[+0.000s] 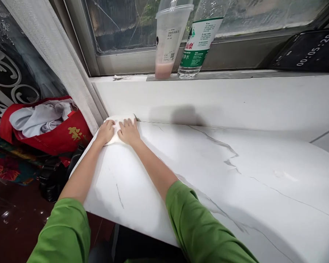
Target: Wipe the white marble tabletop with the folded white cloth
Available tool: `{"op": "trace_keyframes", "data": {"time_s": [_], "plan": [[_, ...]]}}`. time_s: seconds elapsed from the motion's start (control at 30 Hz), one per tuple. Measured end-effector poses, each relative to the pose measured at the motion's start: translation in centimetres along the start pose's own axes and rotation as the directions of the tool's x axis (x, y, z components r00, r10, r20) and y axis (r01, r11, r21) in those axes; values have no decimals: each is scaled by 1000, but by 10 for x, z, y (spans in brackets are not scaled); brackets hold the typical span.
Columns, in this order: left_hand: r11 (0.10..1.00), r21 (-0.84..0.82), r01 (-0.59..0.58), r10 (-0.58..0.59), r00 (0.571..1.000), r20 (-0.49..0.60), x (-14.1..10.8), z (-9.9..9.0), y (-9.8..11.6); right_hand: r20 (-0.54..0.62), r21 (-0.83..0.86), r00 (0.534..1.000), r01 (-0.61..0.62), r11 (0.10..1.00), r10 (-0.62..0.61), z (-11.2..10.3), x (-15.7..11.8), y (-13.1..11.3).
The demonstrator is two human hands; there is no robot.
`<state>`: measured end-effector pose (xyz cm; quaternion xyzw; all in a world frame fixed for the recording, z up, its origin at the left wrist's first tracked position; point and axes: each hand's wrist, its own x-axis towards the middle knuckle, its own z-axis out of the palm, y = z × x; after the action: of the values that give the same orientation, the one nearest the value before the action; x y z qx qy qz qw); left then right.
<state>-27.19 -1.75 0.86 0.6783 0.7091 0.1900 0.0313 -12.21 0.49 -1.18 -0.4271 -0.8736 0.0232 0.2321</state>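
A folded white cloth (116,137) lies at the far left corner of a white marble-patterned table (208,175), against the wall. My left hand (105,132) rests on the cloth's left side, fingers laid over it and slightly bent. On its right side, my right hand (128,132) presses down with its fingers spread. Both palms face down, and the cloth's underside is hidden.
On the windowsill stand a plastic cup (170,44) with some pink drink and a labelled water bottle (200,42). A phone (307,53) showing a timer leans at the right. Left of the table sits a red bag (55,137) holding pale fabric, beside a curtain (57,54).
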Motion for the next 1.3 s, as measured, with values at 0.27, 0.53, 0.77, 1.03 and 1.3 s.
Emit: {"op": "trace_keyframes", "data": {"time_s": [0.27, 0.53, 0.77, 1.03, 1.3], "plan": [[964, -19, 265, -265, 964, 21, -4, -9, -29, 87, 178, 989, 99, 979, -116, 1, 7, -17], [981, 116, -152, 150, 988, 32, -7, -7, -12, 105, 94, 994, -45, 995, 35, -6, 11, -11], [952, 92, -291, 265, 938, 221, -47, -17, 15, 94, -12, 993, 71, 997, -69, -30, -51, -37], [938, -15, -348, 347, 930, 120, -187, -50, 17, 247, 187, 910, 293, 938, -333, -80, -153, -81], [943, 36, -330, 323, 937, 131, -214, -52, 25, 199, 206, 922, 292, 934, -332, -98, -177, -91]]}}
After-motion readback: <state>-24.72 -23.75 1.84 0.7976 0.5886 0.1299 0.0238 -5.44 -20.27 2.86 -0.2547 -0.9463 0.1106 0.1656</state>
